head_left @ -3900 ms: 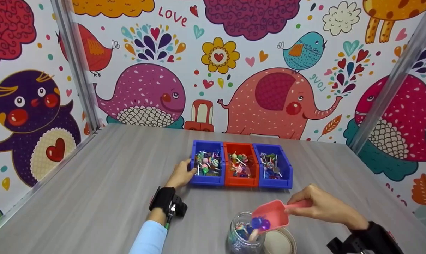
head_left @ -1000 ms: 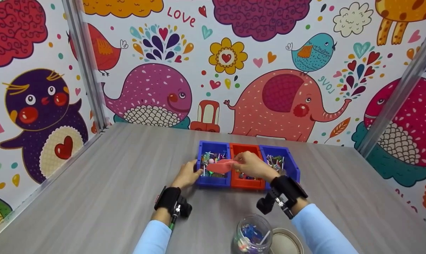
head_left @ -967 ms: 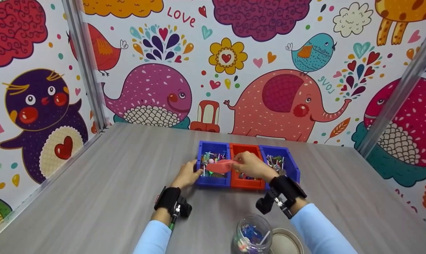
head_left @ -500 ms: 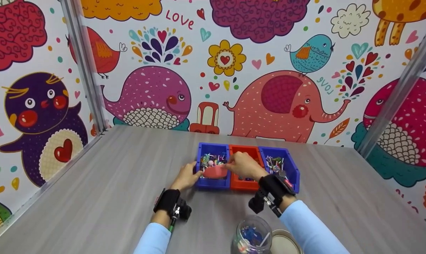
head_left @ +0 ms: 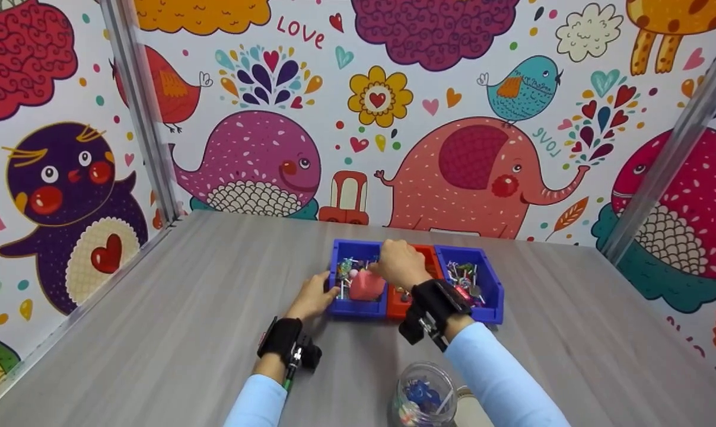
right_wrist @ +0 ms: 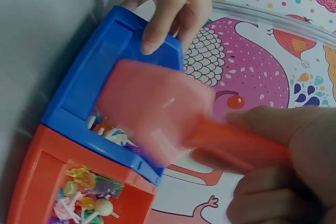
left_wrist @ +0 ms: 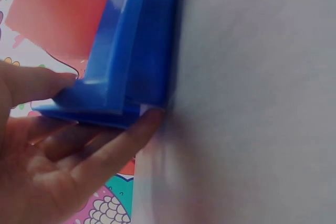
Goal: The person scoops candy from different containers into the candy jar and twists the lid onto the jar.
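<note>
My right hand point(head_left: 402, 264) grips the handle of a pink scoop point(head_left: 366, 286), tilted down over the left blue bin point(head_left: 358, 309). In the right wrist view the scoop point(right_wrist: 157, 106) covers much of that bin, and lollipops and candies show past its edge. My left hand point(head_left: 311, 298) holds the same bin's left wall. In the left wrist view the thumb of this hand point(left_wrist: 47, 166) lies over the rim and the fingers are outside and below. A red bin point(head_left: 398, 309), partly behind my right hand, stands between the two blue bins.
The right blue bin point(head_left: 485, 311) also contains lollipops and candies. Near the front edge stands a glass jar point(head_left: 424, 394) with blue pieces and a white stick inside. A round cream lid point(head_left: 471, 409) lies beside it, partly behind my right sleeve. Printed panels enclose the table.
Earlier my right hand tipped the loaded scoop at the jar. It has since moved to the left blue bin, and the scoop's underside now tilts toward me. My left hand stays on the bin.
</note>
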Demonstrator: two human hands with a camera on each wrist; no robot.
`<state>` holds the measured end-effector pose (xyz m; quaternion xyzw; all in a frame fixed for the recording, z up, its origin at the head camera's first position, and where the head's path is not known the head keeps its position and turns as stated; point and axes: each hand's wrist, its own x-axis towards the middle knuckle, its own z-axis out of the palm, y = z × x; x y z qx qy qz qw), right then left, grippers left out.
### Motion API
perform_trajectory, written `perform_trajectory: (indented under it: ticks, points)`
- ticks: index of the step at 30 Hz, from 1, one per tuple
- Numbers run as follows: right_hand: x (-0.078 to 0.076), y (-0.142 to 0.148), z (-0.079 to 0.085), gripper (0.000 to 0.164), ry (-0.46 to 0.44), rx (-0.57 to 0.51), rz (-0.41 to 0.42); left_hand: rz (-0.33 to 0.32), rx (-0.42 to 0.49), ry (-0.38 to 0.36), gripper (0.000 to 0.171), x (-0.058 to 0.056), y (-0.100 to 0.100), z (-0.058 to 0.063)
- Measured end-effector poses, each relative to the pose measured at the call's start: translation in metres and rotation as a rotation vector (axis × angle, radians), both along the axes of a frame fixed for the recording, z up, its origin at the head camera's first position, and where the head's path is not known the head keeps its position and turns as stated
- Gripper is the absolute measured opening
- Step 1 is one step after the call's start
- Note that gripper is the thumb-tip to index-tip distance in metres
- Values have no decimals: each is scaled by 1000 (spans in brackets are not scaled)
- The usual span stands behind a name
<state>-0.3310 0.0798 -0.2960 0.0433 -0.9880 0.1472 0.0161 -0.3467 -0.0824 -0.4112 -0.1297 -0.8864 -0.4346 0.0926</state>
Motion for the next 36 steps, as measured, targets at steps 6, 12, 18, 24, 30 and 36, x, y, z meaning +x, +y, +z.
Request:
perform_trajectory:
  ticks: [6,12,18,24,30,36]
  points:
    - [-2,-8,3,38,6,28,7,11,-8,13,29,0,0,0]
    - [-5,-10,-2,40,12,24,25,22,15,-25,32,1,-1,1]
    - [-5,-10,-18,34,62,22,27,17,-5,-37,35,0,0,1]
    - [-4,-16,-19,32,49,49,28,17,-4,-24,33,1,0,2]
    - [-1,-21,-27,31,30,24,55,18,-5,-19,27,1,1,1]
    - [0,-22,-38,35,48,33,78,20,-17,-14,28,0,2,1]
